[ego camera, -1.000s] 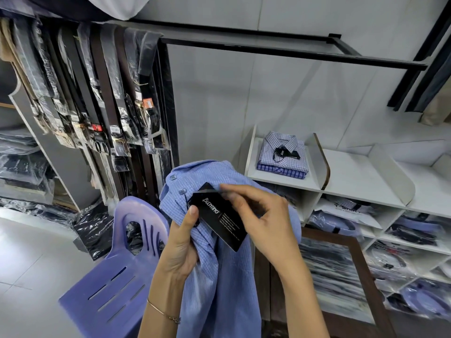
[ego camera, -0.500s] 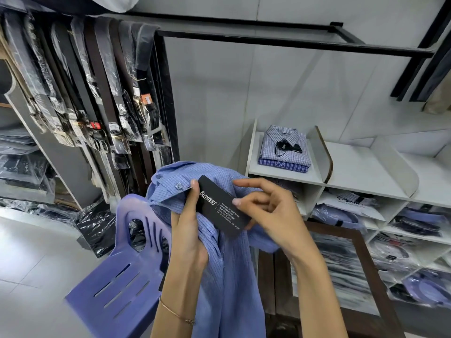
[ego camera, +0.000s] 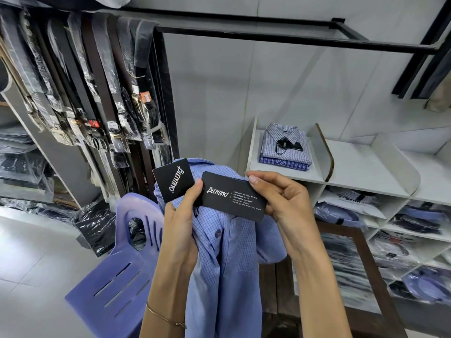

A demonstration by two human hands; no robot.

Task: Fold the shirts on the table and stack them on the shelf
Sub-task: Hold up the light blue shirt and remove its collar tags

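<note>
A light blue checked shirt (ego camera: 227, 259) hangs unfolded in front of me. My left hand (ego camera: 181, 223) grips its collar area, thumb up against two black hang tags. The smaller tag (ego camera: 172, 180) sticks up to the left. My right hand (ego camera: 280, 198) pinches the larger black tag (ego camera: 234, 196) by its right end, above the shirt. On the white shelf (ego camera: 353, 167) at the right, two folded checked shirts (ego camera: 285, 147) lie stacked in the leftmost top compartment, with a black tag on top.
A purple plastic chair (ego camera: 117, 272) stands at lower left. Belts in plastic sleeves (ego camera: 97, 93) hang from a black rack at left. A dark wood-framed glass table (ego camera: 353, 272) sits at lower right. Bagged shirts (ego camera: 341, 213) fill the lower shelf cubbies.
The single black card has separated into two tags, the smaller one now swung up to the left. My right hand moved to the larger tag's right end; both hands rose slightly.
</note>
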